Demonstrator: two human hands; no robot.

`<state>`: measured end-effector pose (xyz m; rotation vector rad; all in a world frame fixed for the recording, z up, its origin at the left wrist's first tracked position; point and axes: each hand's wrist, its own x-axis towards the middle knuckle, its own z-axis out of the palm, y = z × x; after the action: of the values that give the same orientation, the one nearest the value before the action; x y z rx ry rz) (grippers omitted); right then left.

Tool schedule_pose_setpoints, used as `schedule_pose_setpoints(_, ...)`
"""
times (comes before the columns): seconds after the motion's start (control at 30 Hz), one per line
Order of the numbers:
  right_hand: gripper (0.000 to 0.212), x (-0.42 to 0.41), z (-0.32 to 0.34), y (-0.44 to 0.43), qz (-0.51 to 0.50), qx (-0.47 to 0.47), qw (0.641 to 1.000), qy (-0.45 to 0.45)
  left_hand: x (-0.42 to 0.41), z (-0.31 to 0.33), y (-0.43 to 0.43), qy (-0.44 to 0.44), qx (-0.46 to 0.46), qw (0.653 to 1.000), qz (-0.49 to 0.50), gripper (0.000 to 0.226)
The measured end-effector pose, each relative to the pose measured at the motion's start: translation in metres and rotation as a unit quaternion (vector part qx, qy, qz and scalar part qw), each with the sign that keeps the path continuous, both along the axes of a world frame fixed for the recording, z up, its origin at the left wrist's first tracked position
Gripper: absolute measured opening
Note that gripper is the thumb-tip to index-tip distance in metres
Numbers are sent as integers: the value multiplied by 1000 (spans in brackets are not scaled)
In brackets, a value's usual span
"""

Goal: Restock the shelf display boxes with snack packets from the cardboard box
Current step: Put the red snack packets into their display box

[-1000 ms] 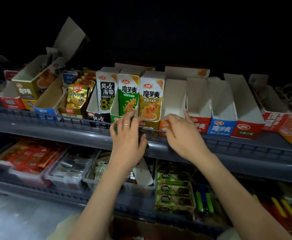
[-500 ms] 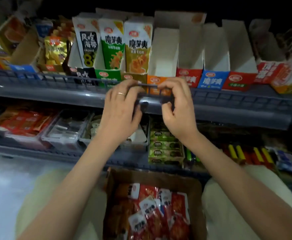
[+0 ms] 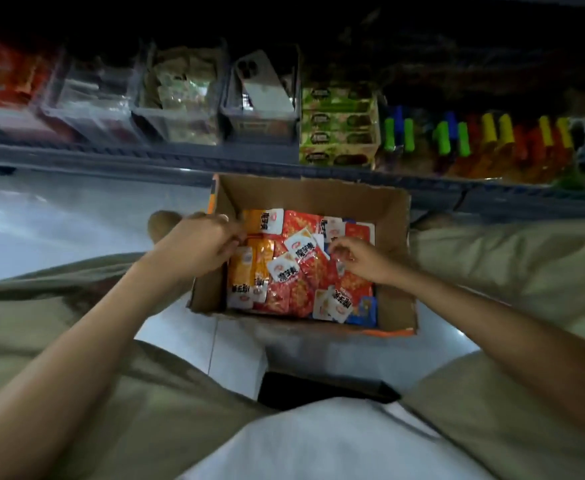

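Pickup step — left hand [image 3: 201, 239] and right hand [image 3: 358, 258] curl over snack packets [image 3: 294, 292] in the cardboard box [image 3: 305, 195]; grip clamped or not, I cannot tell. Next: gather one flavour.

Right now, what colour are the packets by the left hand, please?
The packets are orange with white ends, best seen in the head view.
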<state>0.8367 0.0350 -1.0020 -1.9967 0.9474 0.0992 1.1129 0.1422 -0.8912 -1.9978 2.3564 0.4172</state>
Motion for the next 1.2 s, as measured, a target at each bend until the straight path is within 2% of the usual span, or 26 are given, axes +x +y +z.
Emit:
schedule_pose_setpoints(0.07, 31, 5, -19, 9, 30, 43, 997, 52, 15, -12, 7, 15, 24, 999, 25, 15)
schedule_pose_setpoints(0.13, 31, 20, -34, 13, 61, 33, 993, 100, 30, -21, 8, 21, 36, 998, 49, 16)
schedule_pose_setpoints(0.3, 58, 89, -64, 15, 102, -92, 972, 191, 48, -32, 8, 45, 37, 994, 95, 35)
schedule_pose_setpoints(0.37, 66, 118, -73, 13, 93, -95, 969, 209, 50, -31, 13, 61, 35, 992, 105, 25)
schedule_pose_setpoints(0.43, 72, 143, -78, 11, 82, -56, 964, 246, 53, -30, 19, 73, 12, 991, 111, 20)
schedule_pose_setpoints(0.57, 70, 165, -83, 12, 133, -97, 924, 345, 51, -30, 22, 79, 10, 991, 108, 17)
schedule_pose_setpoints(0.73, 75, 152, -89, 17, 197, -179, 892, 365, 46, -28, 17, 88, 5, 992, 94, 21)
schedule_pose_setpoints(0.77, 73, 147, -87, 17, 199, -183, 894, 358, 45, -27, 17, 86, 9, 992, 95, 22)
schedule_pose_setpoints(0.87, 61, 132, -75, 18, 145, -152, 930, 301, 44, -26, 15, 85, 20, 992, 94, 23)
schedule_pose_setpoints(0.97, 60, 118, -67, 14, 57, -168, 967, 182, 46, -30, 13, 83, 19, 992, 90, 24)
schedule_pose_setpoints(1.07, 49, 110, -59, 9, 47, -225, 972, 49, 45, -35, 11, 89, 0, 993, 80, 25)
schedule_pose_setpoints(1.2, 38, 109, -23, 8, -4, -234, 966, -108, 35, -43, 10, 128, 14, 988, 87, 29)
